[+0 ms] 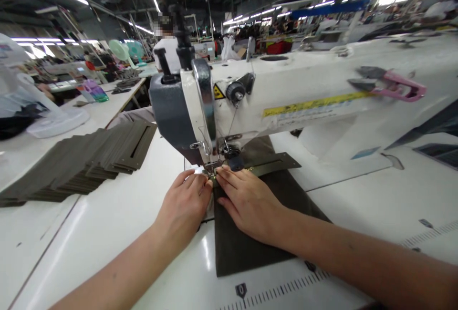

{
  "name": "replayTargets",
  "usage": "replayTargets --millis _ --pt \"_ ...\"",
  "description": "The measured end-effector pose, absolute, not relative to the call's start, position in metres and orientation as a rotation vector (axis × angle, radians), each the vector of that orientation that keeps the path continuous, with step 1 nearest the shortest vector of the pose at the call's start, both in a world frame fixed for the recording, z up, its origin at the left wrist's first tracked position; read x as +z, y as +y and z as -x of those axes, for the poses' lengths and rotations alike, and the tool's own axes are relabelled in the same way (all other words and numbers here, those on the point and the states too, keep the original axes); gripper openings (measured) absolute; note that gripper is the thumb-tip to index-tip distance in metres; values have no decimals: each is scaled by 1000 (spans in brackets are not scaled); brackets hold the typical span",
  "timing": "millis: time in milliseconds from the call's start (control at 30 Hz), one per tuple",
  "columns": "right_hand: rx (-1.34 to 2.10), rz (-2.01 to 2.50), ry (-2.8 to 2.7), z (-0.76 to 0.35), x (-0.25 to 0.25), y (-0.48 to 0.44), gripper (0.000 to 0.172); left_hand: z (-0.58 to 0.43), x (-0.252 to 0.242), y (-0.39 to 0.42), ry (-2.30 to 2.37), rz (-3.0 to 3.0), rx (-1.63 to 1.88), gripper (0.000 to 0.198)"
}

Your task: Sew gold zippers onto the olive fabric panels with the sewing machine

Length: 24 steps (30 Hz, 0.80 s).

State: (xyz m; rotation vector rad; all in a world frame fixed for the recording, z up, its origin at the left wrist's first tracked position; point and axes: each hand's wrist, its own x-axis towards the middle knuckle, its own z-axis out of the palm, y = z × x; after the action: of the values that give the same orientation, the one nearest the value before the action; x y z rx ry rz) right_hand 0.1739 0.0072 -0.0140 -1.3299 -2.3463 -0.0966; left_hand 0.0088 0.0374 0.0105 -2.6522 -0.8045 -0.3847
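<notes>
A dark olive fabric panel (246,248) lies on the sewing machine bed, partly under the machine head (175,114). Across it runs a narrower olive strip (275,164) with a long slit, its near end at the presser foot (213,166). My left hand (188,200) is just left of the needle area, fingers bent and closed at the strip's end; the fingertips are partly hidden. Flat on the panel and strip rests my right hand (250,200), its fingers stretched towards the presser foot and its thumb apart. The exact needle point is hidden between my hands.
A fanned stack of olive fabric pieces (82,162) lies at left. Pink-handled thread snips (393,83) rest on the machine arm above a yellow measuring tape (315,104). A white fan base (59,121) stands on the left table. Another person (168,50) is beyond the machine.
</notes>
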Motion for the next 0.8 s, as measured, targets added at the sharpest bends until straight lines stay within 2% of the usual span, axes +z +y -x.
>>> replayTargets --millis 800 --pt "-47 1307 -2342 -174 -14 18 33 -6 -1 52 -849 2692 -548 16"
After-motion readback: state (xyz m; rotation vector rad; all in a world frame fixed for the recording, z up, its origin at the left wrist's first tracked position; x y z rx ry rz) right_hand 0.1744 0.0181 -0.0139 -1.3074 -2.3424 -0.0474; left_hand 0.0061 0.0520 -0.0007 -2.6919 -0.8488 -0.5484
